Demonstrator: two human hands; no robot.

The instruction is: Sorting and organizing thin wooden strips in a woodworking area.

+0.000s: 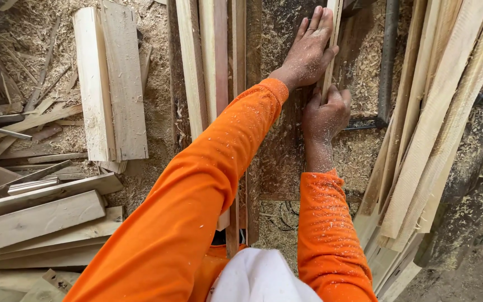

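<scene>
A thin pale wooden strip (334, 33) runs away from me over a dusty dark work surface (280, 162). My left hand (310, 50) lies flat on the surface with its fingers stretched out, pressing against the strip's left side. Just behind it, my right hand (326, 114) is closed around the strip's near end. Both arms wear orange sleeves speckled with sawdust.
Several long planks (208, 61) lie to the left of my hands. A stack of pale slats (437, 128) leans at the right. Two short boards (110, 84) and scrap offcuts (40, 218) rest on sawdust at the left. A dark metal bar (388, 56) stands beyond my right hand.
</scene>
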